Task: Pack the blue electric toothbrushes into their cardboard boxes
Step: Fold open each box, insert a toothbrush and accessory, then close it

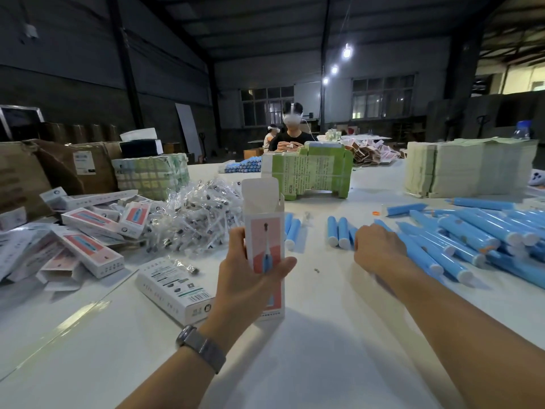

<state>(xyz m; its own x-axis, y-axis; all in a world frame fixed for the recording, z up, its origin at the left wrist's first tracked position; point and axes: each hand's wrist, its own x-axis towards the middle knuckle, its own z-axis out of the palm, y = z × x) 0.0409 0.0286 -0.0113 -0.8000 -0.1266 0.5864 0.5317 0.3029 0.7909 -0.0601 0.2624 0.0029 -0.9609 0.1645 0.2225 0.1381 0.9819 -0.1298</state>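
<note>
Left hand [250, 278] grips an upright cardboard box [265, 246], top flap open, nothing visibly inserted. Right hand [379, 246] rests, fingers curled, on the loose blue toothbrushes [460, 237]; whether it pinches one cannot be told. Packed boxes [88, 231] lie heaped at left, beside bagged brush heads [194, 214]. Many toothbrushes evidently remain unpacked.
</note>
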